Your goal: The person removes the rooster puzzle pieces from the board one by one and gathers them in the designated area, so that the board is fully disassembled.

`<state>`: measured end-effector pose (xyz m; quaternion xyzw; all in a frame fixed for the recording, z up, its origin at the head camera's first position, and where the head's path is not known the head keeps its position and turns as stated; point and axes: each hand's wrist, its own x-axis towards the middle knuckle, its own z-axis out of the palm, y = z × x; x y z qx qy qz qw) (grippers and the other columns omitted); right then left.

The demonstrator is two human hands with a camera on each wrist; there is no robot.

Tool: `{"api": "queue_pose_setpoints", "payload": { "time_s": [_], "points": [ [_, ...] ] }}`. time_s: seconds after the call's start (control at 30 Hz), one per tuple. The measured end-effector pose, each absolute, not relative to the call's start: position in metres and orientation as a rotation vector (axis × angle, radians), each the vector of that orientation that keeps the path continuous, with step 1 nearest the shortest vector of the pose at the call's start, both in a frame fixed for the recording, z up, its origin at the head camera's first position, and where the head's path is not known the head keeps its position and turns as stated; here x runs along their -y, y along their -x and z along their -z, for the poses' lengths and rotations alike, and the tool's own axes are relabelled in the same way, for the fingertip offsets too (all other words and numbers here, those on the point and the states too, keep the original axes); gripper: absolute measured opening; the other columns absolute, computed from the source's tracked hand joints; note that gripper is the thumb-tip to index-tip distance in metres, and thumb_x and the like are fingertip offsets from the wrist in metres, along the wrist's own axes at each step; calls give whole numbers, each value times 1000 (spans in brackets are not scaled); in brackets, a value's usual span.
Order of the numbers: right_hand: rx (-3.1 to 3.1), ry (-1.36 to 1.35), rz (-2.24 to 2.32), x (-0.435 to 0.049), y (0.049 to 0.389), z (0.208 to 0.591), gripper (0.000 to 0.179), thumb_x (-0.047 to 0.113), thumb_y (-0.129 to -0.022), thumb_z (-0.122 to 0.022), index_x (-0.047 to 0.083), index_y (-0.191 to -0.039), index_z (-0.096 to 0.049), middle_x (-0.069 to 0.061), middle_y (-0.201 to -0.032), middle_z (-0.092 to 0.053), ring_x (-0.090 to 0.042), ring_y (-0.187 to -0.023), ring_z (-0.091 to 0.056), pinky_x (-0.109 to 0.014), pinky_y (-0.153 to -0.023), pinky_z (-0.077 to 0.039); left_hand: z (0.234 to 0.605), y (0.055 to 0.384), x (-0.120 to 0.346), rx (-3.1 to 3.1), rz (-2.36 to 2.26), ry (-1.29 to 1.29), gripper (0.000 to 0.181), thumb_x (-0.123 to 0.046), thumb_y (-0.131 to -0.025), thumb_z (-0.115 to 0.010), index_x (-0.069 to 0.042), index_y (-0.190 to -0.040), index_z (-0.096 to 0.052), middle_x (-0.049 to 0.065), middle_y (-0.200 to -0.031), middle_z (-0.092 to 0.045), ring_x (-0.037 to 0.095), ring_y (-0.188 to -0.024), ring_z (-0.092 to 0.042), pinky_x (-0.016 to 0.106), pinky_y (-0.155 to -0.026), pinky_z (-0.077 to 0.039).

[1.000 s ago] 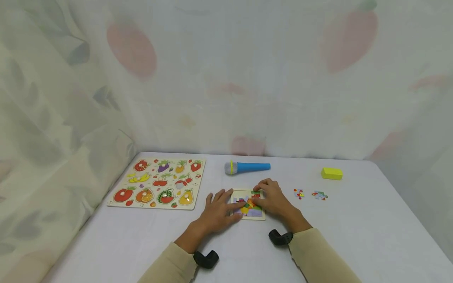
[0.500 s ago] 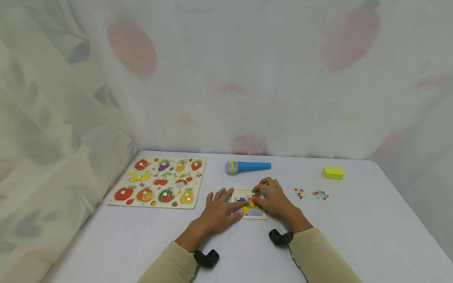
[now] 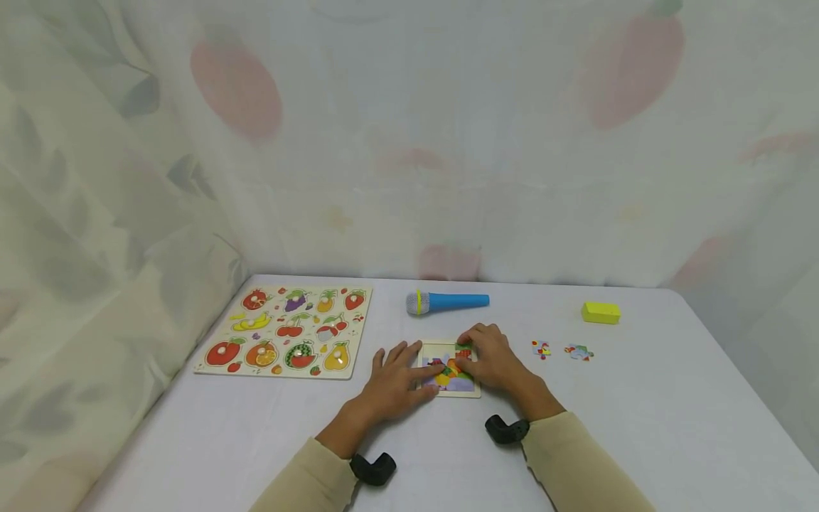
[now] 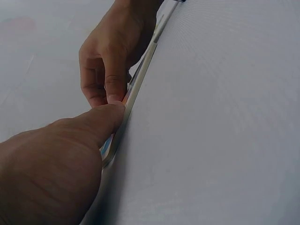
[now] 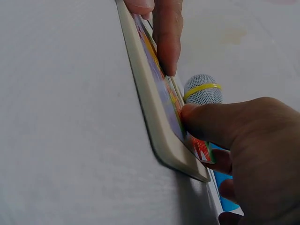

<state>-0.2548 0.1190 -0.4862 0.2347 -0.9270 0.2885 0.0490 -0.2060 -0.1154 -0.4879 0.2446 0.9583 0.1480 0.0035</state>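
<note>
A small framed jigsaw puzzle (image 3: 457, 385) with a colourful picture lies flat in front of me. My left hand (image 3: 392, 384) rests over its left side with fingers spread, and its index finger (image 5: 168, 47) touches the picture. At the upper right corner my right hand (image 3: 495, 359) pinches a red and green jigsaw piece (image 5: 202, 151) between thumb and fingers. That piece sits tilted against the inside of the frame in the right wrist view. From the left wrist view the puzzle is seen edge-on, so most of its face is hidden.
Two loose jigsaw pieces, a red-yellow piece (image 3: 541, 349) and a pale blue piece (image 3: 579, 353), lie to the right. Behind the puzzle is a blue toy microphone (image 3: 448, 302). A yellow block (image 3: 601, 313) stands at the back right, a fruit peg board (image 3: 284, 334) at the left.
</note>
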Motion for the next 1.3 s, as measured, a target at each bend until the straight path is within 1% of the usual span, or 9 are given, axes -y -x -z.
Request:
{"api": "queue_pose_setpoints", "payload": {
  "time_s": [0.13,0.27,0.37,0.5,0.67,1.0,1.3],
  "points": [
    [2783,-780,-899,-122,255,488,26,26,-85,-74,15,-108,-68,3,-108,-58,-21,-103,-46,-44,-89,-37,487,206,116,-3010,-467,-780,46,-56,-93,-52,-40,-136,-56,6,-155,-29,35,-141,-19,66,-105,-10],
    [2778,-807,-971,-126,255,490,25,17,-87,-71,14,-112,-70,4,-109,-56,-21,-107,-46,-47,-93,-38,488,206,116,-3014,-476,-795,46,-57,-93,-52,-40,-136,-56,7,-154,-29,36,-141,-19,66,-104,-10],
    [2779,-810,-1023,-129,255,489,26,12,-88,-68,14,-114,-70,5,-110,-55,-20,-108,-45,-46,-94,-39,488,206,116,-3017,-480,-806,46,-57,-93,-51,-40,-136,-56,7,-154,-29,36,-140,-20,66,-104,-10],
    [2759,-833,-1017,-130,254,488,25,9,-90,-66,13,-114,-71,3,-111,-55,-21,-107,-45,-46,-94,-40,489,207,117,-3019,-482,-820,46,-57,-93,-51,-40,-135,-56,8,-154,-30,37,-140,-21,67,-104,-11],
    [2736,-837,-990,-131,254,488,26,9,-91,-67,11,-116,-70,2,-110,-57,-21,-106,-46,-46,-92,-41,489,207,117,-3015,-479,-817,46,-57,-93,-51,-39,-135,-57,8,-154,-30,37,-140,-21,67,-103,-12],
    [2743,-831,-979,-130,254,489,35,20,-88,-72,12,-121,-68,5,-109,-59,-19,-105,-48,-45,-91,-42,488,207,117,-3013,-466,-789,46,-57,-93,-52,-40,-135,-56,7,-154,-29,36,-140,-20,66,-104,-11],
    [2638,-859,-952,-133,253,483,41,21,-86,-73,7,-124,-66,1,-108,-63,-20,-104,-50,-46,-90,-42,489,206,118,-3010,-522,-825,44,-55,-93,-53,-38,-134,-58,9,-153,-32,38,-139,-23,67,-103,-13]
  ]
}}
